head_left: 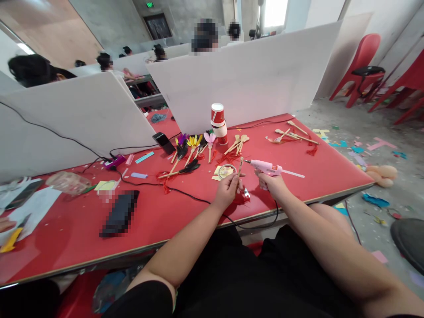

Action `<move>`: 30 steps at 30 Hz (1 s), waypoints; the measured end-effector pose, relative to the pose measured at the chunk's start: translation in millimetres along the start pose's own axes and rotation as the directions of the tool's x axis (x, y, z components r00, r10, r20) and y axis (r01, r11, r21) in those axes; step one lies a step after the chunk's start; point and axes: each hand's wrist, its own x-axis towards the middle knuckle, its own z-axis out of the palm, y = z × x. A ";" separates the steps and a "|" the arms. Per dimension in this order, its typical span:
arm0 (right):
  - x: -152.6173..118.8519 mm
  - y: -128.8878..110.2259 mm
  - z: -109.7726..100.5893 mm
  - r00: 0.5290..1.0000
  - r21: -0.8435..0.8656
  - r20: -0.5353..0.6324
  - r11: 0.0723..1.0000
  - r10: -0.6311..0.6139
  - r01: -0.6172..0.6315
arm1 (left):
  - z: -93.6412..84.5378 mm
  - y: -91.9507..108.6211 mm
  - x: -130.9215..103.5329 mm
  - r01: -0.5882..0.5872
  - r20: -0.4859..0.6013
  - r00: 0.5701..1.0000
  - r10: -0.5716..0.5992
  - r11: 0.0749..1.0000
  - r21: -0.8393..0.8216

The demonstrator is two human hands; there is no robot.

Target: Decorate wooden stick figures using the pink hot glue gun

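Observation:
My left hand (228,191) is closed around a small wooden stick (241,164), held upright above the red table. In my right hand (270,183) is a pink hot glue gun (266,167), its nozzle close to the stick's upper end; whether they touch I cannot tell. A translucent glue stick (294,174) juts from the gun's back. Just behind my left hand lie a roll of tape (227,166) and pale yellow paper pieces (217,173). Red threads (243,199) lie under my hands, partly hidden.
Feather-topped sticks (193,142), bare wooden sticks (243,139) and stacked paper cups (218,126) stand or lie farther back. More sticks (298,136) lie right. A black cord (179,191) crosses to a purple power strip (114,162). White partitions (251,84) border the table. Another person's hand (5,224) is far left.

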 end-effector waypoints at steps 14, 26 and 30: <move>-6.0 -8.3 -1.2 0.979 -0.215 -0.040 0.958 -0.202 0.189 | -1.9 -3.0 2.8 0.013 -0.017 1.000 -0.012 0.999 0.051; -7.9 -9.6 -2.6 0.978 -0.184 -0.074 0.966 -0.196 0.180 | -2.6 -3.2 1.8 0.034 -0.016 0.999 -0.033 0.996 0.082; -4.0 -5.5 -0.7 0.985 -0.168 -0.080 0.976 -0.154 0.139 | -3.3 -4.3 1.9 0.046 -0.036 0.998 -0.043 0.996 0.082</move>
